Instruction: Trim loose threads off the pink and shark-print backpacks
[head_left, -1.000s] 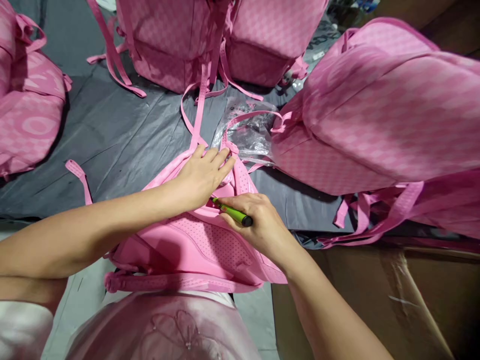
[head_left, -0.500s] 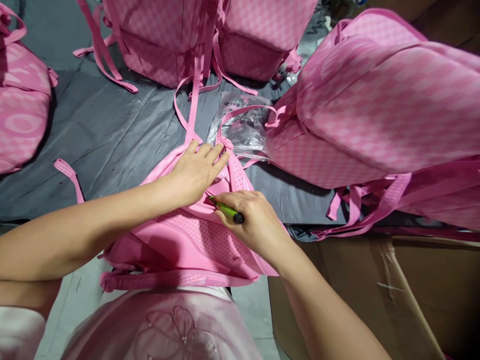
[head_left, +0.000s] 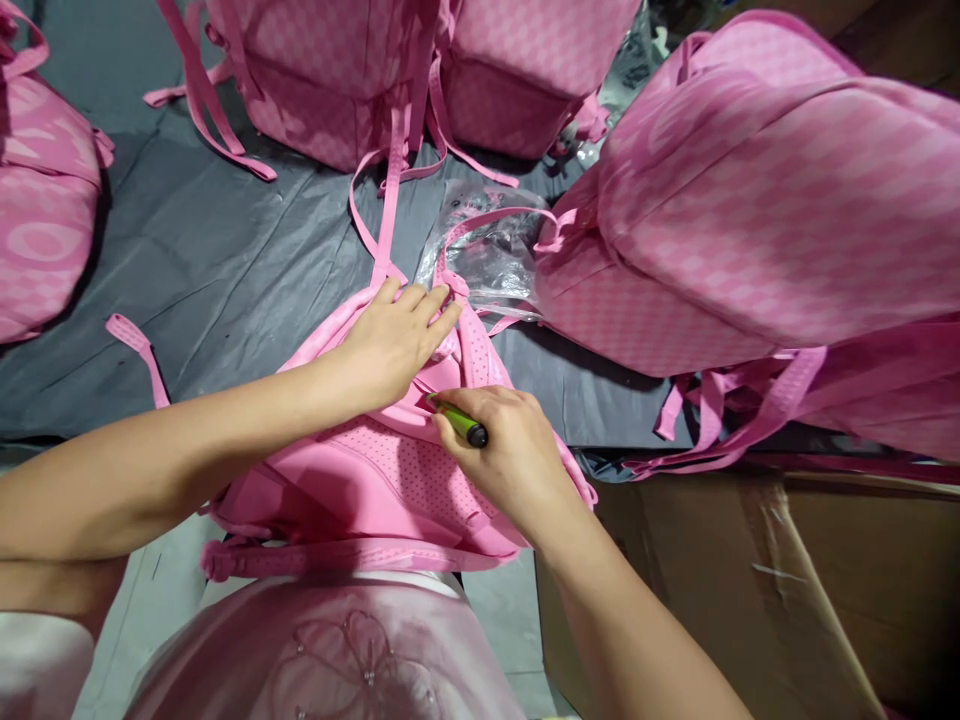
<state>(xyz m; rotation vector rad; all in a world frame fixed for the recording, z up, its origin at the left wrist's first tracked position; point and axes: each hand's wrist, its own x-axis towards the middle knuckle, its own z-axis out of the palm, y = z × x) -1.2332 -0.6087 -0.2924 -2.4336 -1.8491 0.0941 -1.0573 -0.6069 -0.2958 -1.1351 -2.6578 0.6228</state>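
A pink backpack [head_left: 360, 500] lies in front of my body at the table's near edge, its dotted padded back side facing up. My left hand [head_left: 397, 340] rests flat on its upper part, fingers stretched out and slightly spread. My right hand [head_left: 506, 440] is closed round a green pen-like marker [head_left: 459, 420] with a black end. The marker's front end points left at a fold of the pink fabric, just below my left hand. Its very tip is hard to make out. Loose pink straps run from the backpack's top onto the table.
Other pink checkered backpacks stand on the dark-covered table [head_left: 202, 270]: a large one [head_left: 750, 220] at right, two at the back [head_left: 315, 90] and one [head_left: 52, 220] at far left. A clear plastic bag [head_left: 487, 250] lies beyond my hands. A cardboard box [head_left: 720, 590] stands below right.
My right hand and the marker have shifted slightly to the right. More of the backpack's right edge shows beside my wrist. My left hand stays nearly in place.
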